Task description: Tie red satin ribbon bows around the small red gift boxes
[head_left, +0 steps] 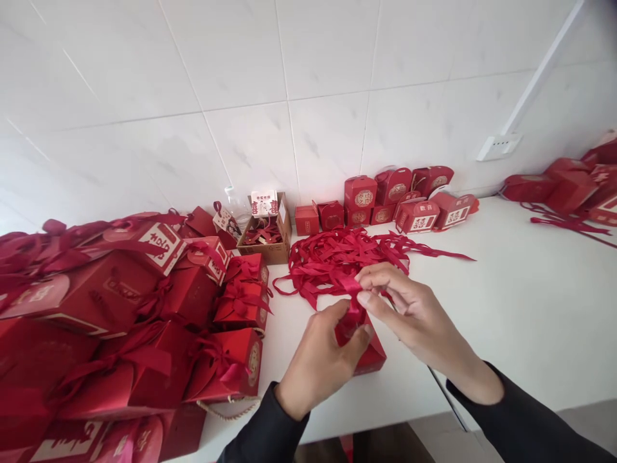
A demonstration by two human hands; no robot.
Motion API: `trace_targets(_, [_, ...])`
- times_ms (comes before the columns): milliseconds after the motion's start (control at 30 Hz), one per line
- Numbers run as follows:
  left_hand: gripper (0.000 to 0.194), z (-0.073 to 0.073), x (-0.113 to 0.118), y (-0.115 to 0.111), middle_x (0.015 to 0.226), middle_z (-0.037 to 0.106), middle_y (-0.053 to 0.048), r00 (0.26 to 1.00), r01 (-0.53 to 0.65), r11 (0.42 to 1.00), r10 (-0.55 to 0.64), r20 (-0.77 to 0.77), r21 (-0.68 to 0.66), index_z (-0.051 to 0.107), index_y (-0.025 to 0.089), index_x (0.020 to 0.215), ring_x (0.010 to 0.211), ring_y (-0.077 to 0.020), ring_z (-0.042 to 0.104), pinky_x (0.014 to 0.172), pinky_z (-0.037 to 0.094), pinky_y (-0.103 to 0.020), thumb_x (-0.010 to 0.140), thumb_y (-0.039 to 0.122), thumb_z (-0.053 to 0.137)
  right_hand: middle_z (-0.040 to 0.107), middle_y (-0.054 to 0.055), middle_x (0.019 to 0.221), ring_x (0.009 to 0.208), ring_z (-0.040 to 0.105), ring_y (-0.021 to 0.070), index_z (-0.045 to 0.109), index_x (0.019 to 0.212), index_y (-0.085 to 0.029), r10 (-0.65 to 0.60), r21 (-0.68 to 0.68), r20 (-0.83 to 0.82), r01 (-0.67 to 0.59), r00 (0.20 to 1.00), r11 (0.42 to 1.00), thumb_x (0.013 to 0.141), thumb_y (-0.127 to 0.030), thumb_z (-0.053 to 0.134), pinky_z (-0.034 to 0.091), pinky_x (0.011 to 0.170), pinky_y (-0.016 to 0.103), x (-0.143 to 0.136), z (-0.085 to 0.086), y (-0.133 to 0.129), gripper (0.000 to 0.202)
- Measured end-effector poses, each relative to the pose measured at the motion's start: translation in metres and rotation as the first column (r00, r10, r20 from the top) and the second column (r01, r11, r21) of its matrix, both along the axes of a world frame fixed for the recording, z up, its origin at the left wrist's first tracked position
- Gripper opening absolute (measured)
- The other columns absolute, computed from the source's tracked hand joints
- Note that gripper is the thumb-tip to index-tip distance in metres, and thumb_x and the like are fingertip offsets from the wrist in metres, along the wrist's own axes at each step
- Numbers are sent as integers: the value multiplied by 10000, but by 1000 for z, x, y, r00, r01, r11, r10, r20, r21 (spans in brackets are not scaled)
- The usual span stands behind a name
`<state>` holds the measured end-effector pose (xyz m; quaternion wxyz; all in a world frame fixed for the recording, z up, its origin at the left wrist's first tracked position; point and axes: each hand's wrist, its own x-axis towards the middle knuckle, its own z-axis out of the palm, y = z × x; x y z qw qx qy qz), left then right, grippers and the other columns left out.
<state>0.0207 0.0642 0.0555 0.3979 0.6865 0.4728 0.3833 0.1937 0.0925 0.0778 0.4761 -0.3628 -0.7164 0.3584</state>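
Note:
A red gift box (371, 357) sits on the white table in front of me, partly covered by my hands. My left hand (328, 350) is at the top of this box, thumb and fingers curled around the base of a red ribbon (355, 312). Just above it, my right hand (405, 305) pinches the upper part of the same ribbon between thumb and fingers. How the ribbon is looped or knotted is hidden by the fingers. Directly behind lies a tangled heap of loose red ribbons (332, 254).
Ribbon-tied red boxes (130, 289) are piled high on the left. A small cardboard box (277, 253) with tags stands by the wall. Small red boxes (360, 196) line the back, and more red boxes (571, 186) lie far right. A socket (499, 147) is on the wall.

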Motion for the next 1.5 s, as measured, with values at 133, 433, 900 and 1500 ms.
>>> trace_targets(133, [177, -1, 0, 1, 830, 628, -7, 999, -35, 999, 35, 8, -10, 603, 171, 940, 789, -171, 552, 732, 428, -297, 968, 343, 577, 673, 18, 1068, 989, 662, 219, 690, 995, -288, -29, -30, -49, 27, 998, 999, 991, -403, 661, 548, 903, 353, 0, 9, 0, 118])
trace_targets(433, [444, 0, -2, 10, 602, 533, 10, 981, -76, 992, 93, 173, -103, 543, 184, 654, 580, -123, 470, 594, 395, -260, 1000, 457, 489, 721, 37, 1066, 1015, 687, 242, 649, 1295, -293, 193, -270, 269, -118, 944, 955, 1026, -529, 557, 561, 872, 374, 8, 10, 14, 369])
trace_targets(900, [183, -9, -13, 20, 959, 751, -66, 990, -129, 980, 120, 68, 154, 737, 189, 952, 915, -208, 691, 873, 534, -346, 861, 111, 599, 713, 55, 923, 938, 679, 255, 688, 1230, -234, 243, -452, 310, -82, 919, 888, 1036, -470, 469, 520, 715, 353, 10, -4, 23, 376])
trace_targets(1500, [202, -36, -20, -25, 952, 708, -58, 941, -273, 896, 324, -95, 349, 742, 213, 968, 880, -187, 644, 768, 494, -284, 1019, 223, 546, 446, -43, 692, 581, 428, 139, 633, 941, -247, 142, -389, 280, -23, 949, 921, 990, -480, 579, 392, 514, 262, 31, 0, 15, 244])
